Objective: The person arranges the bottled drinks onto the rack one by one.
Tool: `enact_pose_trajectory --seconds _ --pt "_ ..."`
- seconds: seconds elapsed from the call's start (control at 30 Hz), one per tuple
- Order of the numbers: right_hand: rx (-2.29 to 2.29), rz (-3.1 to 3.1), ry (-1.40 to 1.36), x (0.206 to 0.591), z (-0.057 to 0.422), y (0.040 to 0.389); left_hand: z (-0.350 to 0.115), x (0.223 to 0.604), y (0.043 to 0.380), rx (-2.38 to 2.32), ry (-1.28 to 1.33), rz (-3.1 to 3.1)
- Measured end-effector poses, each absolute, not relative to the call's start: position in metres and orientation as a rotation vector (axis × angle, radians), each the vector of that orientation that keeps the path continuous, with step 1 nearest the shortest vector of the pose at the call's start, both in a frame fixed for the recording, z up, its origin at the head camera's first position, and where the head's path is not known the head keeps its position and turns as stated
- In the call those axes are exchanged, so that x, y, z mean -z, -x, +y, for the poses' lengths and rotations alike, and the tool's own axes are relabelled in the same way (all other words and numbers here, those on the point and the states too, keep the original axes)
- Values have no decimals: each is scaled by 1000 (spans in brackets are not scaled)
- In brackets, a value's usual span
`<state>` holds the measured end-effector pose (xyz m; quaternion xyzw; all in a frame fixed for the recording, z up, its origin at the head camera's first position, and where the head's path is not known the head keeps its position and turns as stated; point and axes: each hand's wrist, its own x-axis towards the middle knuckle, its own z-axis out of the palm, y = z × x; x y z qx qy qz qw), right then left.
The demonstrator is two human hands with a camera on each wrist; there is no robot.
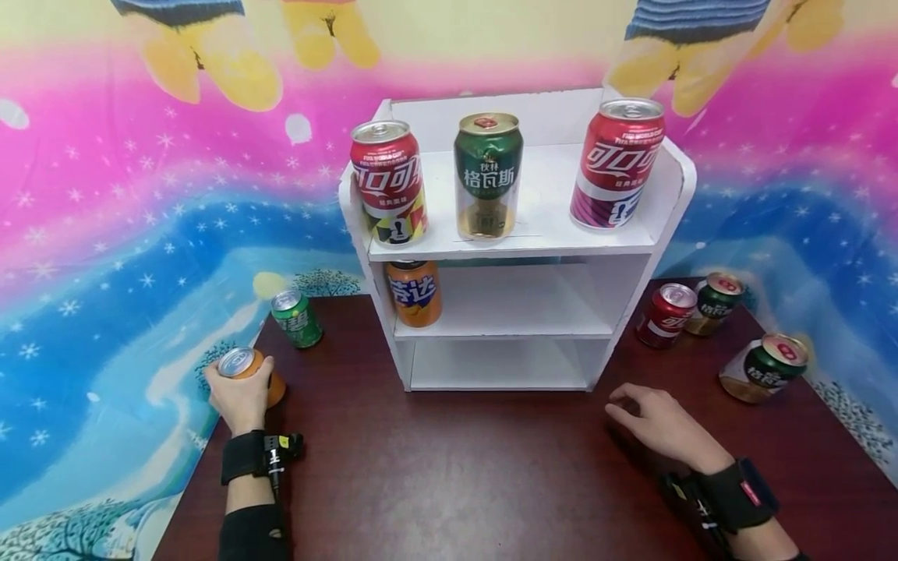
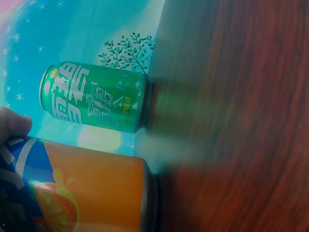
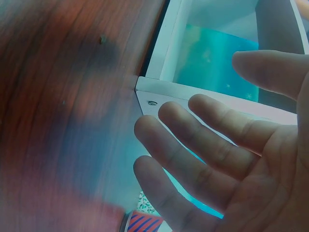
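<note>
At the table's left side my left hand [image 1: 240, 399] grips an orange soda can [image 1: 277, 389], thumb and fingers around its upper part. In the left wrist view this can [image 2: 101, 188] stands close to the tabletop, with a thumb or fingertip at its upper end. Just behind it is a green soda can [image 1: 298, 321]. My right hand [image 1: 662, 425] hovers by the front right corner of the white shelf [image 1: 505, 336], holding nothing. Its fingers [image 3: 178, 137] are loosely bent and spread in the right wrist view.
On the shelf's top stand two red cola cans [image 1: 390, 183] [image 1: 617, 165] flanking a green-and-gold can [image 1: 488, 178]. Another orange can [image 1: 414, 294] is at the left of the middle level. Right of the shelf are a red can [image 1: 665, 315] and two green-and-gold cans [image 1: 714, 305] [image 1: 761, 370].
</note>
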<state>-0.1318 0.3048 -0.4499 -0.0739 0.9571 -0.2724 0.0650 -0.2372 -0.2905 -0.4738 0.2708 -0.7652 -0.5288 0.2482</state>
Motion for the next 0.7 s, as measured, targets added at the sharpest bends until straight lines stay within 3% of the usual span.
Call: enact_pose_trajectory --seconds 0.7 --pt "789 2886 201 456 305 136 -273 425 223 1629 -219 -2129"
